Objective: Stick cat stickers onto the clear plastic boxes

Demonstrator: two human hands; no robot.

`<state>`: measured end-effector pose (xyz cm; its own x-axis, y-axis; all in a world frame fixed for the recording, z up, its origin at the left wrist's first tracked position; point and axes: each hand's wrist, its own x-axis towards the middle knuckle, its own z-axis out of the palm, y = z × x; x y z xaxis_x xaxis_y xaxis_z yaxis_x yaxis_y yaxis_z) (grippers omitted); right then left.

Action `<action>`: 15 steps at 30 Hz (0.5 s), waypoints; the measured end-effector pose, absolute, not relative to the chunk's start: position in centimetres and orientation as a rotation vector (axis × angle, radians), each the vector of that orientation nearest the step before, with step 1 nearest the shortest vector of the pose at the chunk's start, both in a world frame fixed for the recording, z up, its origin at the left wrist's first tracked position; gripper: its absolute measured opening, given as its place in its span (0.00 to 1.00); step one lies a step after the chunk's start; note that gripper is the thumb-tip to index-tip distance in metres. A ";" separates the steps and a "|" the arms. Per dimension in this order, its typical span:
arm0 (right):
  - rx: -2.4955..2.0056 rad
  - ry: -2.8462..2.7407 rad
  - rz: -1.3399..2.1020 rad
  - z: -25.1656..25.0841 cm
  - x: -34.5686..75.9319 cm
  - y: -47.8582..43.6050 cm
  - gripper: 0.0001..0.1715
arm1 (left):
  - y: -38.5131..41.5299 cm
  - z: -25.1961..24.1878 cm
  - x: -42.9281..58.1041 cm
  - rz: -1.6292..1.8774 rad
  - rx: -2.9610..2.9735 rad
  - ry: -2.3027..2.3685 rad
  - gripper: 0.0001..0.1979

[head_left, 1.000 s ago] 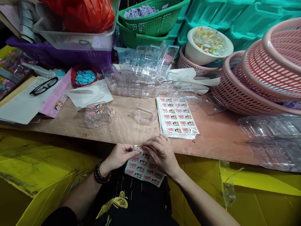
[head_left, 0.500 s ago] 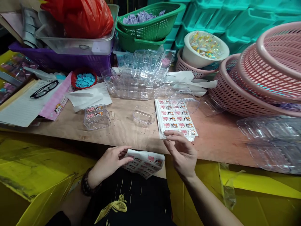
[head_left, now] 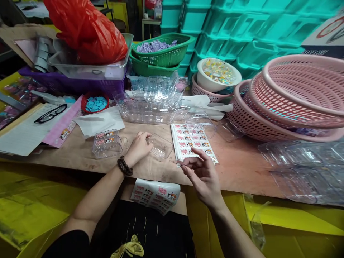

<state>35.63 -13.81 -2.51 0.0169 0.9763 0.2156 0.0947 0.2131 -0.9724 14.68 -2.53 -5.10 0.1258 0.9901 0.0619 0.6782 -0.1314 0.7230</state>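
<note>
My left hand (head_left: 139, 146) reaches over the table with thumb and fingers pinched on the left edge of a clear plastic box (head_left: 162, 147). My right hand (head_left: 202, 175) hovers just right of that box, thumb and forefinger pinched together. Something small and thin seems to be at those fingertips, too faint to name. Just beyond lies a sheet of cat stickers (head_left: 185, 138) on the table. Another sticker sheet (head_left: 157, 195) hangs over the table's front edge by my lap, untouched. To the left of my left hand stands a clear box with cat stickers on it (head_left: 107, 143).
Clear plastic boxes (head_left: 150, 109) are heaped at the back. Pink baskets (head_left: 290, 104) and stacked clear trays (head_left: 303, 172) stand right. A red bowl of blue pieces (head_left: 95, 103), glasses (head_left: 51, 114) and papers lie left. Yellow boxes (head_left: 34, 200) flank the table's front.
My left hand has let go of the sticker sheet at my lap and moved forward to take hold of the clear box. My right hand remains pinched near the same spot; the view has tilted up.
</note>
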 end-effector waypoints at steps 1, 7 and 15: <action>-1.123 -1.277 1.113 -2.4 35.6 -13.6 0.18 | -3.3 -5.3 14.5 0.776 1.864 1.614 0.18; -1.028 -1.076 1.473 -3.3 33.5 -12.0 0.19 | -8.2 -6.3 14.1 0.893 1.689 1.457 0.37; -1.000 -1.108 1.607 -3.9 33.6 -11.5 0.21 | -9.0 -5.1 11.7 0.661 1.618 1.136 0.30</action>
<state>33.64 -11.49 -3.93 -0.2538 0.9600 -0.1182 -0.2306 -0.1787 -0.9565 11.68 -8.99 -5.11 0.4072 0.9070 -0.1072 0.3543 -0.0487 0.9339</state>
